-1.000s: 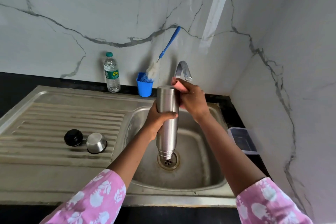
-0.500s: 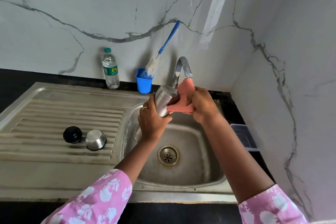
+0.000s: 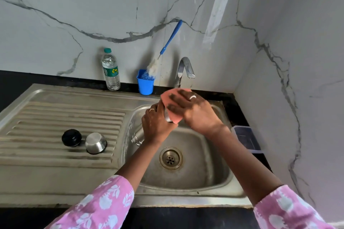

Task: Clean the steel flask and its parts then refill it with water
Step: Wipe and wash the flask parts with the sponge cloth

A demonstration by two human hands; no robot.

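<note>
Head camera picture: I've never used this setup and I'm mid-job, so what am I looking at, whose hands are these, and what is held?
There is no machine here. The one picture comes from a wide-angle camera worn on a person's head, looking forward and down at their own two bare hands over a steel sink.

The left hand grips the steel flask, tilted, with its threaded mouth pointing down and left over the basin. The right hand presses a pink sponge onto the flask's upper end.

On the ribbed draining board sit a black cap and a small steel cup, upside down, side by side. At the back wall stand a plastic water bottle, a blue cup holding a bottle brush, and the tap, from which no water is visibly running.
</note>
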